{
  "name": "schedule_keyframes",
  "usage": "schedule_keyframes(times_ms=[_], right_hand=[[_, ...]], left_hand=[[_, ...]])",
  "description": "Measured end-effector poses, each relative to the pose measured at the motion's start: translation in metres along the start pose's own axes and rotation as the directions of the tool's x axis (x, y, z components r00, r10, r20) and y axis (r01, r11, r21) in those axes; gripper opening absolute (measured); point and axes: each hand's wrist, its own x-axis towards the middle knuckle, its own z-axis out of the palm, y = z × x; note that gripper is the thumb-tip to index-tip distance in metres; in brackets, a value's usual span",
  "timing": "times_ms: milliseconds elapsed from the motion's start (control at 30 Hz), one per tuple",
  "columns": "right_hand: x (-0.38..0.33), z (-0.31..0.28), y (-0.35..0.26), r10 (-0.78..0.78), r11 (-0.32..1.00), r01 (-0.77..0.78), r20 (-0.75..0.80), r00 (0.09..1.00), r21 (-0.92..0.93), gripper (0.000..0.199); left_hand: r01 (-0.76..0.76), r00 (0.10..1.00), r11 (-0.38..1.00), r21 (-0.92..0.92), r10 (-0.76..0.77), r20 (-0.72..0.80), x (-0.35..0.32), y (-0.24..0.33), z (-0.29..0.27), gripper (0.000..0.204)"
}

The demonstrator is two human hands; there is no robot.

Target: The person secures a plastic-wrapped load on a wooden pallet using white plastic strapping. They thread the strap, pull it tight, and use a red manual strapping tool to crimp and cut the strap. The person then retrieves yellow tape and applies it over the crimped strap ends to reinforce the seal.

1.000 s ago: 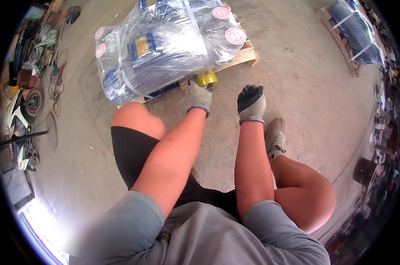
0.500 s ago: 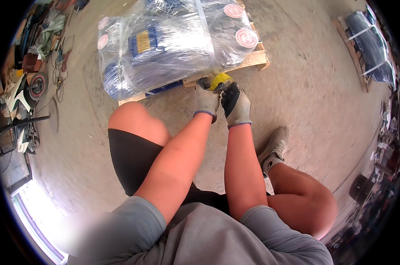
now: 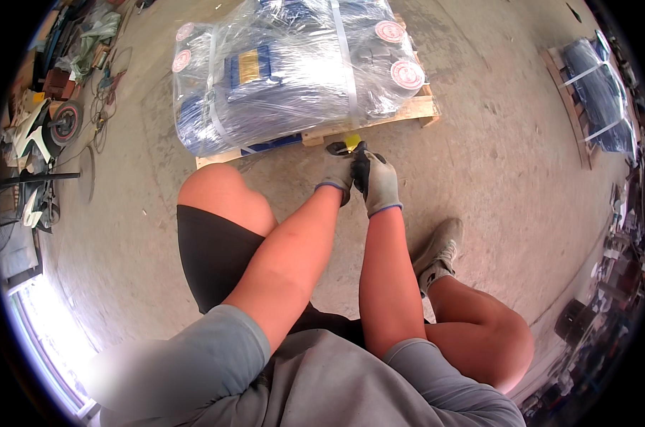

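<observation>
Both my hands wear grey gloves with black fingers and meet in front of the wrapped load's near edge. My left hand [image 3: 336,168] is closed around a small yellow strip-like piece [image 3: 352,140], whose exact kind I cannot make out. Pressed up against it, my right hand [image 3: 378,178] has its fingers closed at the same piece. Just beyond is a load in clear stretch film [image 3: 294,92], bound with white straps [image 3: 346,57], on a wooden pallet [image 3: 415,109]. Blue parts and round red-and-white labels show through the film.
A second wrapped load [image 3: 598,92] lies on a pallet at the far right. Along the left side are a wheel [image 3: 64,122], cables [image 3: 103,99] and piled parts. Assorted parts line the right edge. My shoe [image 3: 442,249] rests on the concrete floor [image 3: 493,199].
My hands have drawn closer together and slightly back from the pallet. Less of the yellow piece shows now. The view has shifted a little, so the load sits further right.
</observation>
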Motion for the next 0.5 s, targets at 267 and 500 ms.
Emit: schedule_keyframes(times_ms=[267, 500], right_hand=[[0.041, -0.021, 0.034, -0.088, 0.931, -0.001, 0.227, 0.970, 0.366, 0.021], [0.012, 0.001, 0.007, -0.494, 0.636, 0.596, 0.334, 0.802, -0.490, 0.019]], left_hand=[[-0.053, 0.984, 0.980, -0.193, 0.084, 0.157, 0.009, -0.012, -0.009, 0.034], [0.041, 0.890, 0.990, -0.137, 0.026, 0.456, 0.074, -0.058, -0.038, 0.029]])
